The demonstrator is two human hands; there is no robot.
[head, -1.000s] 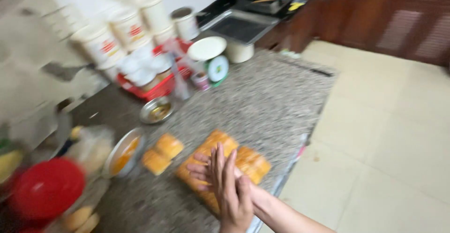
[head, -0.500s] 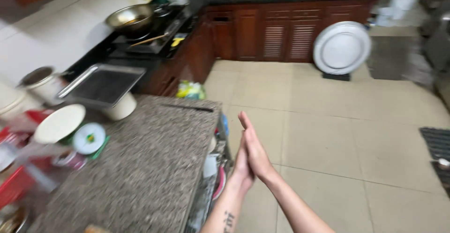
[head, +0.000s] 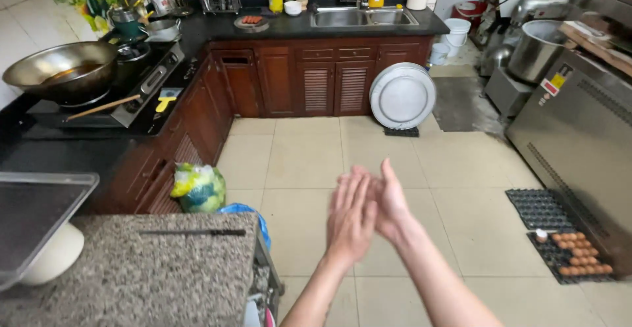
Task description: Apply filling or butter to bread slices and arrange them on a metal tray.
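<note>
Since the frame half a second earlier the view has swung away from the granite counter (head: 131, 274) toward the kitchen floor, and the two hands have lifted higher into the middle of the picture. The left hand (head: 351, 218) and the right hand (head: 390, 202) meet palm against palm, fingers straight and spread a little, holding nothing; they blur slightly. Both hang over bare floor tiles, to the right of the granite counter and clear of it.

On that counter a thin dark strip (head: 192, 233) lies near the far edge, and a grey tray (head: 33, 225) rests on a white bowl (head: 56, 258) at its left end. Just beyond the counter's far corner sit a green and yellow bag (head: 199, 187) and a blue bag (head: 247, 212). Right of the counter, across the floor, lie egg trays (head: 559, 235) with brown eggs (head: 582, 254). Farther from the counter a wok (head: 62, 70) stands on the stove, a round metal lid (head: 402, 95) leans on the wooden cabinets, and the sink (head: 362, 18) is farthest.
</note>
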